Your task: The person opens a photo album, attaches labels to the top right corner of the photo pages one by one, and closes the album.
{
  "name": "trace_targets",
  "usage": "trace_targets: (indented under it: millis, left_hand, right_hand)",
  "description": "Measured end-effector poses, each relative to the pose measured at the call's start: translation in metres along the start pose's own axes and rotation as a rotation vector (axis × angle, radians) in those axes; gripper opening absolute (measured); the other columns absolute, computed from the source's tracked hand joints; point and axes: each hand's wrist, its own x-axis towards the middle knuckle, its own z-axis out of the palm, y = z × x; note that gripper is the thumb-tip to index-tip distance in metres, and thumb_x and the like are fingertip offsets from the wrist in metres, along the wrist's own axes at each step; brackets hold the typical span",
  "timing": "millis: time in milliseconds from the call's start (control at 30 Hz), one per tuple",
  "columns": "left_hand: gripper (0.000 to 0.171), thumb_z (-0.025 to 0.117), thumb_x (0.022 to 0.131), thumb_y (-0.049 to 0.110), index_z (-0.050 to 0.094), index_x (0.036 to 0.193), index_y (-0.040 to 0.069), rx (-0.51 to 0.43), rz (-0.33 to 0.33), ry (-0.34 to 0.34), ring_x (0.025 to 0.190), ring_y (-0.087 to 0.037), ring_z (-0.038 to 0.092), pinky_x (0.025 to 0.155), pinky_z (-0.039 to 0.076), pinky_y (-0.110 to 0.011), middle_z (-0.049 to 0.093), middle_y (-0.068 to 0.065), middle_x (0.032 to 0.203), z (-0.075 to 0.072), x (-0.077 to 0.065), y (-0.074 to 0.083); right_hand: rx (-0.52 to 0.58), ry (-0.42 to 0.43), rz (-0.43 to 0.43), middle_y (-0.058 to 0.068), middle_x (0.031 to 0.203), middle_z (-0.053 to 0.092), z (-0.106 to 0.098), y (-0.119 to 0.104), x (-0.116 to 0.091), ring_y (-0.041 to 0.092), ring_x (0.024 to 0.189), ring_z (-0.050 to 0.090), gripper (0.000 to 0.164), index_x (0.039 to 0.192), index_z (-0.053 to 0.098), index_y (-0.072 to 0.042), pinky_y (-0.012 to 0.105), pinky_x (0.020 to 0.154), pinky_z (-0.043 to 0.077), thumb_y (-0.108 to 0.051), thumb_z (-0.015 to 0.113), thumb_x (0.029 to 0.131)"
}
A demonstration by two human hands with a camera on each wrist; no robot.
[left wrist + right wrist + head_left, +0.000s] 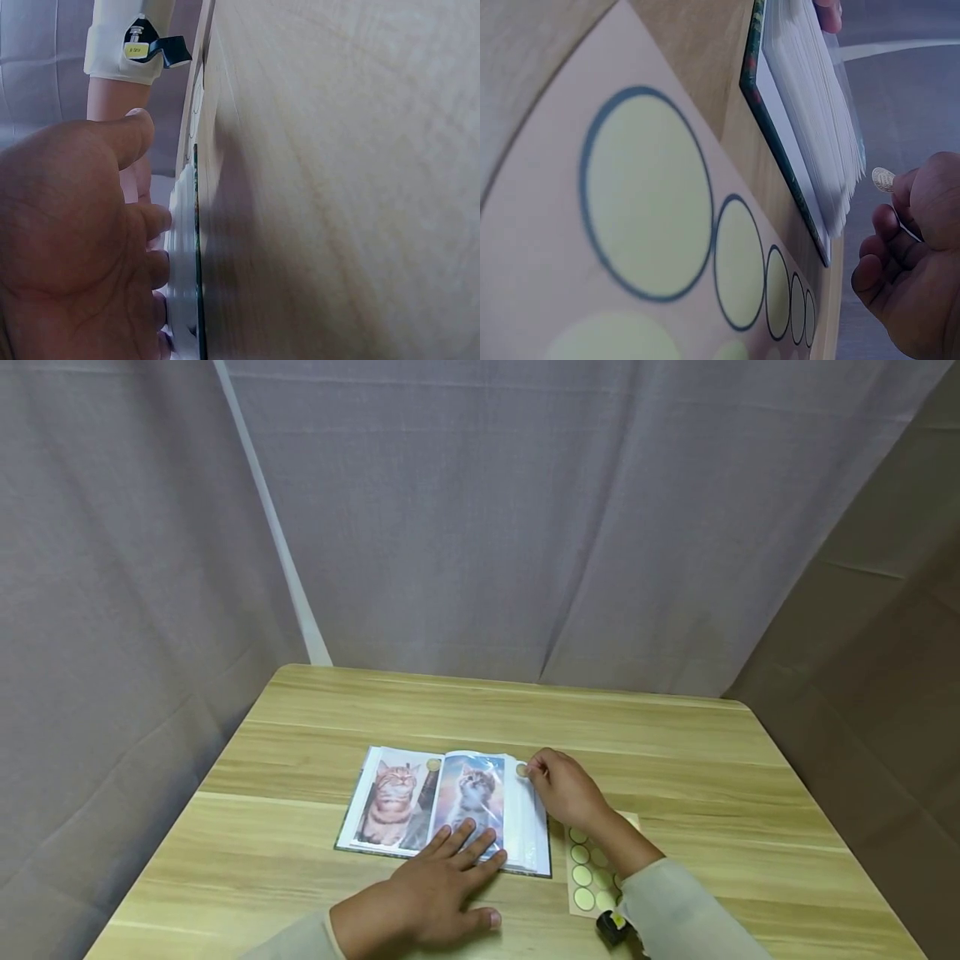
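Note:
A photo album (543, 835) lies open on the table, a ginger cat picture (393, 802) on its left page and a grey kitten picture (476, 785) on its right. One round sticker (433, 765) shows at the ginger picture's upper right corner. My left hand (442, 893) rests with fingers spread on the lower edge of the kitten page. Between thumb and finger, my right hand (566, 789) pinches another round sticker (883, 179) by its edge, close by the album's upper right corner. The other right fingers are curled.
Partly under my right forearm lies a sheet of round yellow stickers (583, 877), right of the album. A black strap piece with a yellow label (612, 927) sits at the right sleeve. Grey curtains (450, 527) hang behind the wooden table (375, 702).

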Motion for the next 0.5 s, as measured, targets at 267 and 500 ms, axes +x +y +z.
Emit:
trace_targets:
  millis: [267, 500]
  left_hand:
    - [0.076, 0.036, 0.101, 0.069, 0.030, 0.163, 0.026, 0.003, -0.007, 0.004, 0.156, -0.028, 0.009, 0.123, 0.015, -0.050, 0.018, -0.002, 0.170, -0.0018, -0.0024, 0.0024]
    - [0.076, 0.036, 0.101, 0.070, 0.030, 0.163, 0.026, 0.000, -0.013, 0.002, 0.156, -0.028, 0.009, 0.123, 0.015, -0.050, 0.018, -0.001, 0.170, -0.0030, -0.0030, 0.0030]
  right_hand:
    - [0.005, -0.004, -0.013, -0.001, 0.086, 0.061, 0.0031, -0.0008, 0.0042, 0.015, 0.077, 0.054, 0.010, 0.100, 0.065, -0.009, 0.036, 0.070, 0.047, -0.017, 0.059, 0.103]
    - [0.002, 0.004, -0.024, 0.000, 0.086, 0.062, 0.0057, -0.0010, 0.0092, 0.016, 0.077, 0.055, 0.010, 0.098, 0.064, -0.010, 0.036, 0.070, 0.048, -0.018, 0.059, 0.103]
